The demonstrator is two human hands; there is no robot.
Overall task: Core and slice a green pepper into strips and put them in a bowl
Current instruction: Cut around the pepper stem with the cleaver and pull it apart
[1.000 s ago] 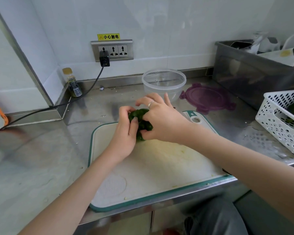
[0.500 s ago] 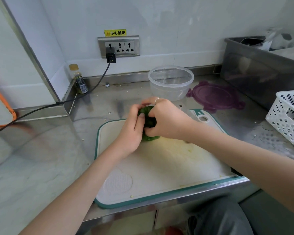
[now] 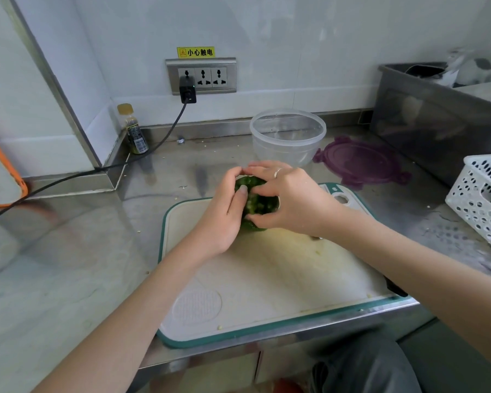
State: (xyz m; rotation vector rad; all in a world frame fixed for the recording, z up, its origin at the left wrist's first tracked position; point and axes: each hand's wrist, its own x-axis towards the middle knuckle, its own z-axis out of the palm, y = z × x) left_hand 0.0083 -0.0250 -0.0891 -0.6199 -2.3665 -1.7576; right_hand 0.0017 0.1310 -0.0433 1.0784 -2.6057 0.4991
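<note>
Now you hold the green pepper point(image 3: 255, 202) with both hands over the far part of the cutting board point(image 3: 267, 279). Your left hand point(image 3: 224, 217) wraps it from the left side, fingers curled over the top and the thumb pressed on the pale inner part. Your right hand point(image 3: 289, 202) wraps it from the right, fingers curled around it, with a ring on one finger. Whether the pepper touches the board, I cannot tell, because your hands cover its bottom.

Just beyond your hands stands the clear plastic bowl point(image 3: 288, 137) on the steel counter point(image 3: 68, 251), and to its right lies a purple lid point(image 3: 363, 163), flat. At the right edge you see a white basket point(image 3: 479, 199) with round holes and something green inside.

On the far wall is a socket strip point(image 3: 201, 76) with a black plug point(image 3: 187, 90) in its left outlet. Above it a yellow sticker point(image 3: 195, 52) shows a warning triangle and the words 小心触电. In the far left corner stands a small bottle point(image 3: 133, 131) with a yellow cap; its dark label has print too small to read.
</note>
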